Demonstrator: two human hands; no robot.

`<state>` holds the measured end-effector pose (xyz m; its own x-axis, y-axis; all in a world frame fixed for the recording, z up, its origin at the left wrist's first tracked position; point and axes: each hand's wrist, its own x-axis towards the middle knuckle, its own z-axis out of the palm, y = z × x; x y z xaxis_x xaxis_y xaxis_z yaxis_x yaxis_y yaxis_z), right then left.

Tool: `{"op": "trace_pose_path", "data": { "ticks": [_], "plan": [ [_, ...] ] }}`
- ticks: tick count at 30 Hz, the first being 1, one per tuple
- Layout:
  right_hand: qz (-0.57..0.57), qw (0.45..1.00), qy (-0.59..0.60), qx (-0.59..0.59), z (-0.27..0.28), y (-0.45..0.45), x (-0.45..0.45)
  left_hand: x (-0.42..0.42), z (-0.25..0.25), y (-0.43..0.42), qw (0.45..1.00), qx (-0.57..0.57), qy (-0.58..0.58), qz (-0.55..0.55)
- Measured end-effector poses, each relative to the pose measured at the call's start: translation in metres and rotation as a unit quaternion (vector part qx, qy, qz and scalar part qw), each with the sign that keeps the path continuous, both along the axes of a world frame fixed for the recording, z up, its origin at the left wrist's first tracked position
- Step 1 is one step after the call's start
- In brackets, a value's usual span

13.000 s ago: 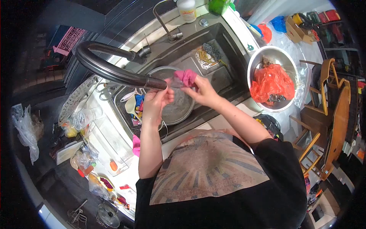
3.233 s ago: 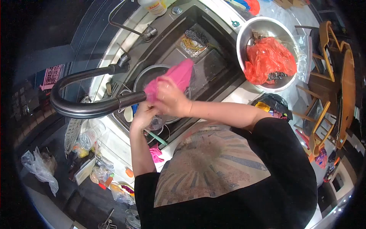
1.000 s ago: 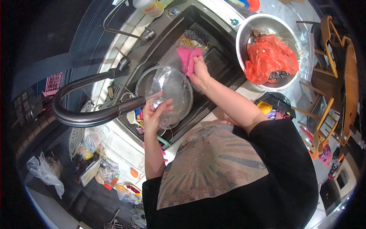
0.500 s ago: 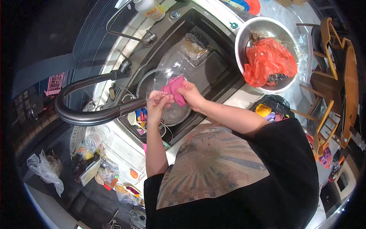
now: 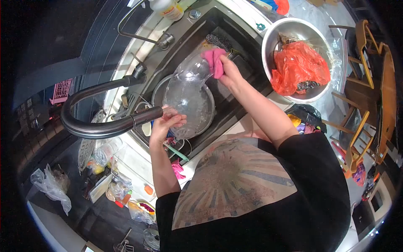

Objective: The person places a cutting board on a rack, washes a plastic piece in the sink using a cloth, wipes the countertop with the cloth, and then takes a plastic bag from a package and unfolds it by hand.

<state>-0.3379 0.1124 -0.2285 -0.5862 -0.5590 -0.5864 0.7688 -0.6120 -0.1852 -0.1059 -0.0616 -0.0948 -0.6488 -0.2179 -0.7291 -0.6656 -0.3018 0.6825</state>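
Since the frame half a second ago, the right hand (image 5: 230, 72) and pink cloth (image 5: 215, 63) have gone from beside the left hand (image 5: 168, 122) out toward the far end of the sink (image 5: 239, 31). Hands now well apart.

Right grip: fingers closed on the bunched cloth, which is against the far edge of the clear piece (image 5: 187, 90). Left grip: thumb and fingers closed at the near-left edge of the same piece, just by the end of the tall tap (image 5: 94, 130).

Clear piece is see-through, glossy and tilted, above the round basin (image 5: 213, 107) in the sink. Can't make out its full outline.

Dark scourer (image 5: 219, 41) sits in the sink just past the cloth. Steel bowl (image 5: 270, 50) with a red bag (image 5: 300, 69) is right of the sink. Second pink cloth (image 5: 178, 170) lies on the bench (image 5: 132, 157), near the left forearm.
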Motion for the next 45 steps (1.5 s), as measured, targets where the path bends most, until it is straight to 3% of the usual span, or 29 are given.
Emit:
{"op": "trace_pose_path", "data": {
  "ticks": [2,4,5,7,9,11,13,15,18,21,22,24,25,27,28,30,32,34,35,37,41,45],
  "plan": [
    [-0.006,1.000,0.005,0.021,0.032,0.001,0.004,0.011,-0.023,-0.003,1.000,0.003,-0.001,0.013],
    [-0.015,0.999,0.014,0.042,0.057,0.003,0.008,0.029,-0.065,-0.010,0.985,-0.131,0.116,0.013],
    [-0.020,0.998,0.045,0.043,0.062,0.004,0.010,0.026,-0.069,-0.007,0.984,-0.130,0.118,0.013],
    [-0.024,0.996,0.075,0.046,0.073,0.009,0.015,0.022,-0.078,0.006,0.955,-0.267,0.118,0.059],
    [-0.036,0.988,0.145,0.038,0.088,0.013,0.019,0.004,-0.059,0.031,0.961,-0.235,0.117,0.084],
    [-0.021,0.981,0.185,0.054,0.098,0.014,0.029,-0.013,-0.043,0.056,0.954,-0.177,0.052,0.236],
    [-0.003,0.972,0.226,0.073,0.100,0.015,0.046,-0.030,-0.019,0.069,0.955,-0.135,0.046,0.261],
    [0.079,0.926,0.359,0.088,0.093,0.013,0.071,-0.048,0.013,0.074,0.936,0.107,0.037,0.332],
    [0.158,0.904,0.396,0.027,0.108,0.007,0.095,-0.060,0.039,0.068,0.898,0.199,0.074,0.384],
    [0.327,0.872,0.359,-0.055,0.118,0.008,0.113,-0.039,0.019,0.048,0.870,0.219,0.144,0.417],
    [0.327,0.873,0.358,-0.056,0.117,0.006,0.120,-0.033,0.019,0.042,0.872,0.183,0.091,0.444],
    [0.373,0.780,0.503,-0.016,0.114,0.000,0.134,-0.010,0.012,0.038,0.874,0.219,0.136,0.413],
    [0.373,0.779,0.503,-0.015,0.111,-0.007,0.139,0.000,0.006,0.035,0.870,0.254,0.182,0.381],
    [0.323,0.613,0.721,-0.030,0.101,-0.025,0.155,0.001,0.010,0.031,0.881,0.275,0.209,0.324],
    [0.331,0.643,0.690,-0.035,0.095,-0.037,0.164,0.001,0.017,0.031,0.879,0.269,0.269,0.287],
    [0.274,0.642,0.716,-0.004,0.099,-0.052,0.170,0.000,0.029,0.033,0.874,0.258,0.327,0.250],
    [0.217,0.637,0.739,0.030,0.102,-0.057,0.169,-0.001,0.035,0.040,0.838,0.109,0.269,0.462],
    [0.357,0.570,0.735,0.089,0.103,-0.061,0.157,0.006,0.045,0.044,0.840,0.150,0.262,0.451],
    [0.358,0.568,0.735,0.091,0.097,-0.061,0.156,0.010,0.047,0.045,0.840,0.189,0.257,0.439],
    [0.384,0.507,0.755,0.161,0.084,-0.063,0.156,0.018,0.046,0.046,0.850,0.209,0.273,0.399],
    [0.401,0.505,0.731,0.224,0.069,-0.063,0.142,0.030,0.045,0.048,0.856,0.280,0.290,0.325],
    [0.351,0.495,0.743,0.281,0.031,-0.066,0.121,0.035,0.058,0.053,0.865,0.256,0.268,0.338]
  ]
}}
